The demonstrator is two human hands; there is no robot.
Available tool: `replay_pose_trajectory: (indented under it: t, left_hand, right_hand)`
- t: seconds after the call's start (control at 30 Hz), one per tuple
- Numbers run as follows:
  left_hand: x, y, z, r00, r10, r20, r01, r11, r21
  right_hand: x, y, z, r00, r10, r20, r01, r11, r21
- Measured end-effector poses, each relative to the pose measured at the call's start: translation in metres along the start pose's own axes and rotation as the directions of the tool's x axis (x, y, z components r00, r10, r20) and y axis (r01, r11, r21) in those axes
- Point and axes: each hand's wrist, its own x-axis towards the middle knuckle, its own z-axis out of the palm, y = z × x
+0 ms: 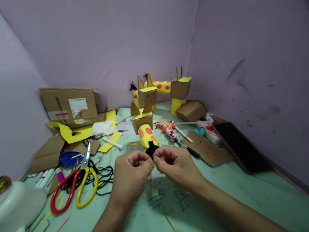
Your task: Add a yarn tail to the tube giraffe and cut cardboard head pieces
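The person's left hand (132, 171) and right hand (178, 166) pinch a black tuft (152, 148) at the near end of a spotted animal (146, 134) on the table (234, 203); its eared head (143, 123) is on, the tuft seemingly unfinished; beyond, a second animal (148, 97) and third animal (180, 89), both tufted, look complete.

The left hand (132, 172) and right hand (179, 166) were bare, with slender fingers (142, 156) and smoothly rounded knuckles. The left forearm (104, 223) and right forearm (234, 206), uncovered too, narrowed to slim wrists (118, 201). A small reddish spot (133, 157) marked the left hand; fingernail detail was too small to tell.
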Motion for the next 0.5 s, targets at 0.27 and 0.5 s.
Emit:
replay_pose_trajectory:
  t: [0.27, 0.5]
  left_hand:
    - [0.0026, 0.0016, -0.0019, 0.994, -0.013, -0.110, 0.001, 0.994, -0.111]
    - [0.0026, 0.0012, -0.0050, 0.997, -0.069, -0.026, 0.065, 0.988, -0.142]
  right_hand:
    - [0.0018, 0.0033, -0.0010, 1.000, 0.022, -0.020, -0.022, 1.000, 0.008]
    - [-0.0001, 0.0008, -0.0009, 0.999, 0.019, -0.028, -0.018, 1.000, 0.026]
